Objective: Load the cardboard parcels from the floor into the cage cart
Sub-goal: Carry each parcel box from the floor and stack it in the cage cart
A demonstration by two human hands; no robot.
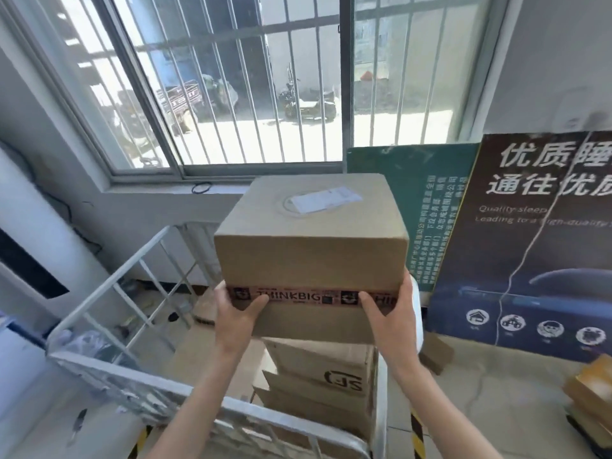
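A large brown cardboard parcel with a white label on top and a red printed tape band across its near face is held over the cage cart. My left hand grips its lower left corner, and my right hand grips its lower right corner. Whether it rests on the stack beneath or hangs above it, I cannot tell. Below it inside the cart stand more cardboard parcels, one marked with a black logo. The cart's white metal rails frame the left and near sides.
A barred window fills the wall ahead. A green board and a dark poster lean against the right wall. More cardboard parcels lie on the floor at the right edge, and a small box sits by the poster.
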